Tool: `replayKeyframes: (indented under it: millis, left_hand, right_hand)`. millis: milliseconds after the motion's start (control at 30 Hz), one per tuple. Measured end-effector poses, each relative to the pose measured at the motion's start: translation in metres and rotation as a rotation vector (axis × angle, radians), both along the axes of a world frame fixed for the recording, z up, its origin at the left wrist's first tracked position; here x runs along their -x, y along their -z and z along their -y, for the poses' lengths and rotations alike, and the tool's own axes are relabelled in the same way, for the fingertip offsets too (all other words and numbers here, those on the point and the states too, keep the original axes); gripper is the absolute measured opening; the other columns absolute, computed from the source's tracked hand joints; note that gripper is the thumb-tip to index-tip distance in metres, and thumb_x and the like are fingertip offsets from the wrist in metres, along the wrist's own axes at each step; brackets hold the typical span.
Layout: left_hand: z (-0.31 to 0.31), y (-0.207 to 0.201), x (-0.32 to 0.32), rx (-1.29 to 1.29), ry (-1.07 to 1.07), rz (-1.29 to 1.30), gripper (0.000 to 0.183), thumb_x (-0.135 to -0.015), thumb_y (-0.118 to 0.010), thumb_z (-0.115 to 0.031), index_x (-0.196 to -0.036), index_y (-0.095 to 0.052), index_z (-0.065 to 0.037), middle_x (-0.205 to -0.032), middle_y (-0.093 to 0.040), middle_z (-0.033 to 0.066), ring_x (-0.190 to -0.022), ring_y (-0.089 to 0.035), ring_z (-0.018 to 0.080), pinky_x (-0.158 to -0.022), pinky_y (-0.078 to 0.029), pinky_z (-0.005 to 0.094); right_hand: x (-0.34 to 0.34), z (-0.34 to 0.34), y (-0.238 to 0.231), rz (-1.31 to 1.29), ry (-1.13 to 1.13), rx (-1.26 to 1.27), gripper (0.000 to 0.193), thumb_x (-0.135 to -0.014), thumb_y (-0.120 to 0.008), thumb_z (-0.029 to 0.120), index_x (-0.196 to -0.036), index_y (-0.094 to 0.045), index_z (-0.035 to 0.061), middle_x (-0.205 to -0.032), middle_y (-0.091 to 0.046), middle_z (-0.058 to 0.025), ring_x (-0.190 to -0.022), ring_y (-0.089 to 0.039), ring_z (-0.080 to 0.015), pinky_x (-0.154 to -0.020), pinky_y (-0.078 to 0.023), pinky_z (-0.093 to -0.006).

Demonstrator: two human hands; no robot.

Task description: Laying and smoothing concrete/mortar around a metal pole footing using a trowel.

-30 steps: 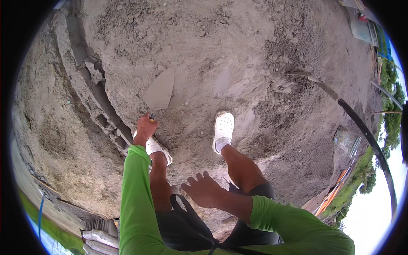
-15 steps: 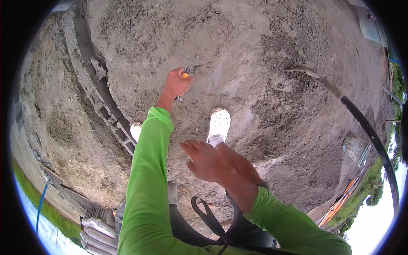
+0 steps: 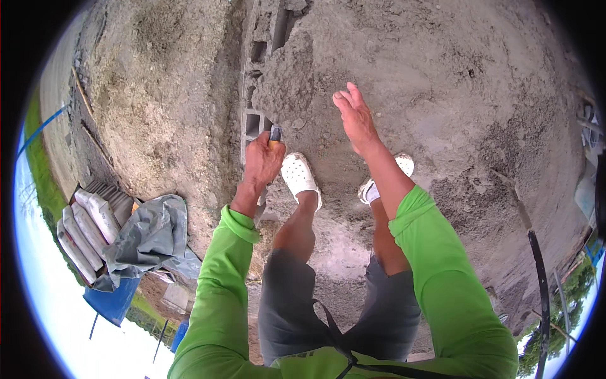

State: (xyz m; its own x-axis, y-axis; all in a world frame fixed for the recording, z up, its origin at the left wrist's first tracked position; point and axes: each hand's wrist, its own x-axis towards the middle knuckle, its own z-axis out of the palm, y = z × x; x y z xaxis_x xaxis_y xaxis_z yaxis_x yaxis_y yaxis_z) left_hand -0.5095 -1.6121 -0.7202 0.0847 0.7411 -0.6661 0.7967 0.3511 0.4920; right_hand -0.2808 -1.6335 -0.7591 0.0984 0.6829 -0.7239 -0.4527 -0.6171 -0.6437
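My left hand [image 3: 262, 161] is closed around the handle of the trowel [image 3: 275, 134], low beside the row of hollow blocks [image 3: 262, 28] and just left of my left shoe [image 3: 298, 169]. I cannot make out the trowel's blade; a thick grey heap of mortar [image 3: 285, 79] lies right beyond the handle, and I judge that the blade is under it, loaded. The heap overlaps the right edge of the block row, but I cannot tell whether it rests on the blocks or only hangs over them.

My right hand [image 3: 358, 123] is empty, its fingers loosely spread, in the air over the grey ground [image 3: 429, 76], between the heap and my right shoe [image 3: 404, 164]. It touches nothing that I can see.

As for how far the work has come, the blocks stand in a line, and the mortar looks gathered up and brought to their edge. Several hollows along the row are open and dark, one of them right by my left hand, so as far as I can judge the mortar is not yet spread along this stretch, and most of that part is left. Whether any joint further up is finished, I cannot tell. Off to my left, stacked bags [image 3: 95, 218] lie beside a crumpled grey tarp [image 3: 154, 227].
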Motion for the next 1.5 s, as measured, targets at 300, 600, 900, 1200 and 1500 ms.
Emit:
replayKeyframes:
  millis: [300,600,900,1200,1500]
  left_hand:
    - [-0.058,0.111,0.122,-0.263,0.221,-0.424,0.022,-0.081,-0.054,-0.018,-0.088,-0.060,0.002,-0.086,-0.064,0.0266,-0.082,-0.062,0.0430,-0.076,-0.050,0.0495]
    - [0.043,0.084,0.126,-0.179,0.143,-0.195,0.037,-0.083,-0.061,-0.018,-0.111,-0.055,0.006,-0.090,-0.063,0.0259,-0.083,-0.062,0.0413,-0.071,-0.050,0.0434]
    - [0.089,0.184,-0.114,0.043,0.629,0.011,0.025,-0.085,-0.059,-0.027,-0.092,-0.058,-0.003,-0.086,-0.064,0.0226,-0.082,-0.062,0.0418,-0.071,-0.051,0.0461]
    - [0.095,0.235,-0.405,0.153,0.520,0.388,0.029,-0.079,-0.069,-0.023,-0.083,-0.055,0.002,-0.059,-0.058,0.0153,-0.048,-0.059,0.0242,-0.047,-0.049,0.0363]
    - [0.076,0.199,-0.378,0.321,0.425,0.464,0.024,-0.080,-0.066,-0.018,-0.073,-0.054,0.001,-0.052,-0.055,0.0076,-0.041,-0.052,0.0152,-0.041,-0.042,0.0318]
  right_hand:
    - [0.154,-0.082,0.064,-0.277,-0.117,0.051,0.087,-0.087,-0.051,0.051,-0.149,-0.007,0.0085,-0.155,-0.014,-0.0126,-0.143,-0.012,-0.0286,-0.114,-0.004,-0.0433]
    - [0.093,0.067,0.012,-0.088,-0.207,0.220,0.070,-0.091,-0.055,0.036,-0.144,-0.026,-0.0006,-0.145,-0.035,-0.0192,-0.135,-0.032,-0.0279,-0.110,-0.026,-0.0382]
    - [-0.024,0.177,-0.096,0.199,-0.959,0.006,0.052,-0.087,-0.056,0.016,-0.134,-0.040,-0.0001,-0.127,-0.051,-0.0205,-0.116,-0.051,-0.0365,-0.098,-0.041,-0.0418]
    - [-0.189,0.185,-0.086,0.771,-0.490,-0.050,0.050,-0.083,-0.060,0.017,-0.127,-0.046,-0.0010,-0.124,-0.051,-0.0199,-0.114,-0.051,-0.0363,-0.096,-0.042,-0.0415]
    - [-0.296,0.239,0.074,1.159,-0.364,0.213,0.070,-0.082,-0.067,0.025,-0.140,-0.034,0.0023,-0.134,-0.047,-0.0187,-0.118,-0.051,-0.0293,-0.098,-0.043,-0.0365]
